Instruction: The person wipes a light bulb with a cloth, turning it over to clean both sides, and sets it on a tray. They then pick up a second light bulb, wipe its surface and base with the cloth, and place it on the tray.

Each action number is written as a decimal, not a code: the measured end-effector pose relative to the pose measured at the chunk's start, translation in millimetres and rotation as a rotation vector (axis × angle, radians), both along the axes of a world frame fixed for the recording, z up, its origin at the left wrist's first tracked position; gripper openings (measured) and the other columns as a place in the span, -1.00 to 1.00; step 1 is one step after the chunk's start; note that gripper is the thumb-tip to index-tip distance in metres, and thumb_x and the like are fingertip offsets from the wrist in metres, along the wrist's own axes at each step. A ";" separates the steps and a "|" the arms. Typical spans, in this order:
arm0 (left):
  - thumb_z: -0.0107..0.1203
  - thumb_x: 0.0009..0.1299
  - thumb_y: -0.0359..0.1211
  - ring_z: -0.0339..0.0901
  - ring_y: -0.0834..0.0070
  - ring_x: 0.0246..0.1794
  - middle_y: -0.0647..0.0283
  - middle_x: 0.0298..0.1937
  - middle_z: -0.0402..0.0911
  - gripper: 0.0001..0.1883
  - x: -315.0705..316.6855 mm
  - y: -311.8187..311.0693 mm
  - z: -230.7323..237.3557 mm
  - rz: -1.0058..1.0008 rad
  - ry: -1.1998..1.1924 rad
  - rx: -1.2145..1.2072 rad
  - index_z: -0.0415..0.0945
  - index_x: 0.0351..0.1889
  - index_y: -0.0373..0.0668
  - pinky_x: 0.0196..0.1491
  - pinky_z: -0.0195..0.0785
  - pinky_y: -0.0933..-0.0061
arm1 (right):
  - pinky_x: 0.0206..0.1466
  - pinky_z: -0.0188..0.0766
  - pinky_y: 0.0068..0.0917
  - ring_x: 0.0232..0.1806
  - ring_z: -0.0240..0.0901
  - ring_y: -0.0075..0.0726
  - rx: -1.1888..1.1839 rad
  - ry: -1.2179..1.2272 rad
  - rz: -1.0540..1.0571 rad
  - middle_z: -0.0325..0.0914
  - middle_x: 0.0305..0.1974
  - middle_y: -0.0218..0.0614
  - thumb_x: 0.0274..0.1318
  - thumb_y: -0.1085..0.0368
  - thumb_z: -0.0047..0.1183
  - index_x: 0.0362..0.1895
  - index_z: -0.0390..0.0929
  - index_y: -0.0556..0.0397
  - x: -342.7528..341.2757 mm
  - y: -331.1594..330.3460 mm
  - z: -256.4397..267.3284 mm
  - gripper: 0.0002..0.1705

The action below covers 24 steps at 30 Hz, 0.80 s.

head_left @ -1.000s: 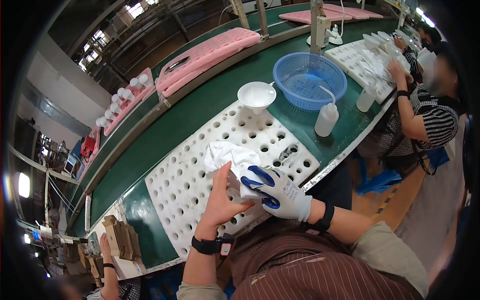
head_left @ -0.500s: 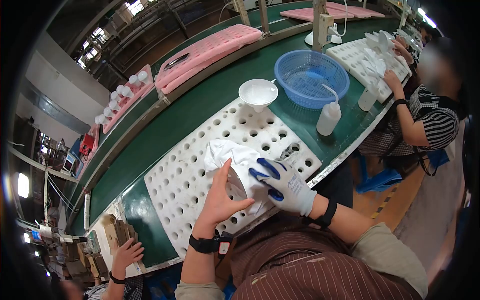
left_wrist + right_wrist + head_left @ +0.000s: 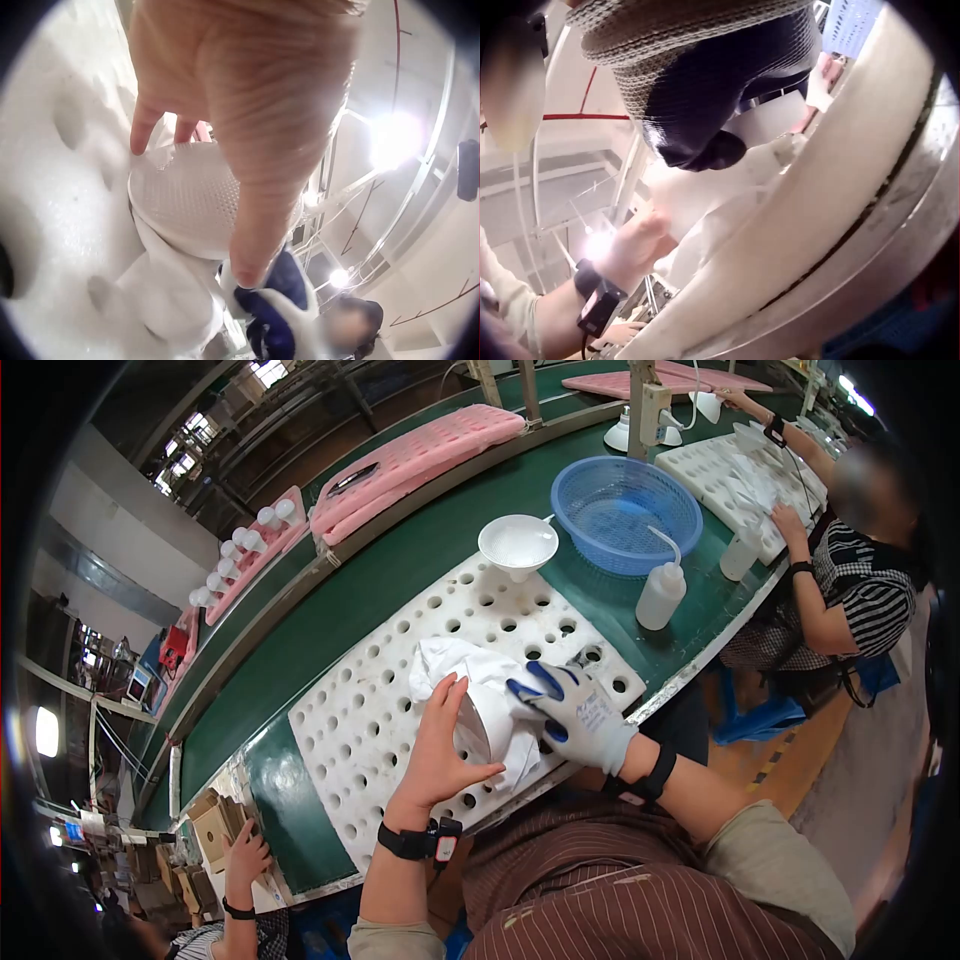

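Note:
In the head view my bare left hand (image 3: 437, 748) spans a white round shade (image 3: 184, 199), thumb on one side of its rim and fingers on the other; the left wrist view shows its dimpled inside. My right hand (image 3: 582, 718), in a white glove with blue coated fingers, pinches a white cloth (image 3: 452, 658) against the shade's outer side. The cloth drapes around the shade, and both are over a white foam board (image 3: 325, 760) full of round holes. The right wrist view shows the gloved fingers curled, their tips partly hidden.
A white funnel-shaped piece (image 3: 518, 542) stands at the board's back edge. Behind it are a blue basket (image 3: 575, 510) and a squeeze bottle (image 3: 660, 598). Pink foam trays (image 3: 420, 460) lie beyond the rail. One person works at the right, another at the lower left.
My gloved hand has shifted slightly right along the shade, its fingers less bunched; the left hand has barely moved. The person at the right has stretched an arm back with a white piece.

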<state>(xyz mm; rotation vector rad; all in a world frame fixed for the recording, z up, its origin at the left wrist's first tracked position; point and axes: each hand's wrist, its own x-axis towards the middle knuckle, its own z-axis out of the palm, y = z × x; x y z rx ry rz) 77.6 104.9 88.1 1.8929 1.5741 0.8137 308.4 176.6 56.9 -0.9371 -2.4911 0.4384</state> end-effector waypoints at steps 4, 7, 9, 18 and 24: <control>0.52 -0.14 -0.25 0.15 0.14 0.41 0.01 0.43 0.13 0.18 -3.8 2.5 9.1 0.080 -0.190 -0.223 0.02 0.47 -0.11 0.29 0.25 0.18 | 0.24 0.23 -0.05 0.20 0.24 0.15 -0.075 0.095 -0.002 0.22 0.30 0.02 -0.09 0.29 0.06 0.33 0.34 -0.33 11.6 -3.4 22.4 -0.24; 0.52 -0.13 -0.24 0.17 0.13 0.40 -0.01 0.41 0.17 0.20 4.4 0.8 9.3 0.108 -0.347 -0.355 -0.02 0.49 -0.11 0.33 0.21 0.18 | 0.27 0.21 -0.06 0.26 0.21 0.13 -0.038 0.183 0.150 0.21 0.32 0.03 -0.15 0.31 0.10 0.27 0.41 -0.26 4.3 -20.5 36.3 -0.27; 0.52 -0.13 -0.23 0.08 0.10 0.46 -0.03 0.45 0.11 0.21 7.8 1.0 8.0 0.061 -0.130 -0.254 -0.02 0.49 -0.12 0.42 0.06 0.18 | 0.28 0.22 -0.05 0.28 0.23 0.15 -0.095 0.263 0.162 0.22 0.32 0.01 -0.20 0.33 0.11 0.26 0.43 -0.24 -5.5 -26.6 21.9 -0.24; 0.55 -0.20 -0.21 -0.04 0.12 0.51 -0.02 0.49 0.01 0.30 2.0 6.1 0.6 0.023 -0.152 -0.222 -0.10 0.50 -0.16 0.45 0.00 0.18 | 0.22 0.25 -0.07 0.17 0.27 0.07 -0.007 0.052 -0.026 0.27 0.27 -0.07 -0.12 0.28 0.10 0.30 0.37 -0.33 14.6 -5.7 23.7 -0.25; 0.55 -0.21 -0.19 -0.01 0.12 0.50 -0.01 0.47 0.04 0.28 5.8 6.3 -5.7 0.046 -0.137 -0.144 -0.05 0.48 -0.15 0.42 0.06 0.17 | 0.25 0.24 -0.07 0.21 0.27 0.09 -0.008 0.204 0.095 0.23 0.31 -0.03 -0.13 0.30 0.09 0.30 0.39 -0.31 -1.8 -21.9 15.4 -0.25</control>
